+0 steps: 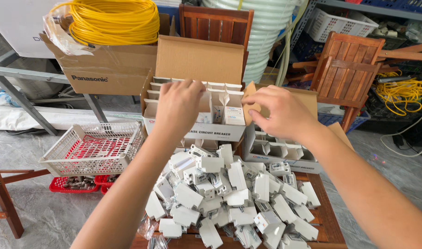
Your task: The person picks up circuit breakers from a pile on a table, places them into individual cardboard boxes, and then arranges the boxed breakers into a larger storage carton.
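The left hand (177,105) has its fingers curled down into an open carton (192,99), seemingly pinching a small white box (202,109) standing upright, long axis vertical. The right hand (282,112), just beside it, pinches the carton's cardboard flap (251,102). White breakers (229,193) lie heaped below both wrists.

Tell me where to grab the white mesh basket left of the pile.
Take the white mesh basket by its near long rim, coming from above and the right. It sits tilted on red trays, open side up, and looks empty; the rolled rim gives a firm grip, and both hands work to its right.
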